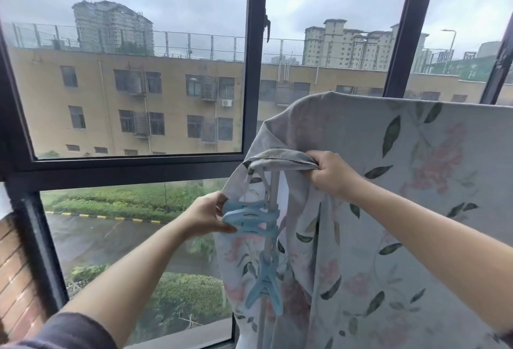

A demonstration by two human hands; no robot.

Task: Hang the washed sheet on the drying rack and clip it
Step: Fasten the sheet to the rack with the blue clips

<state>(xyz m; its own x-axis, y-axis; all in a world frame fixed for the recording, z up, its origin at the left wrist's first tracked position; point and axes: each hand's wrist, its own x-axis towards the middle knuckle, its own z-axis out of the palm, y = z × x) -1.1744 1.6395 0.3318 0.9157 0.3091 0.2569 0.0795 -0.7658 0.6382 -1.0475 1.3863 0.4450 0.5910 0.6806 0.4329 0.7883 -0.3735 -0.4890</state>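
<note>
A grey floral sheet (416, 210) hangs over the drying rack on the right, hiding its top bar. A white upright pole of the rack (273, 193) shows in a gap at the sheet's left edge. My right hand (330, 174) grips a bunched fold of the sheet beside the top of that pole. My left hand (208, 215) pinches the handles of a light blue clip (249, 218) that sits on the pole. A second blue clip (265, 285) hangs lower on the same pole.
A dark-framed window (254, 71) stands right behind the rack, with a handle (268, 26) on its middle post. A brick wall (16, 273) lies at the lower left. Buildings, hedges and a wet road are outside.
</note>
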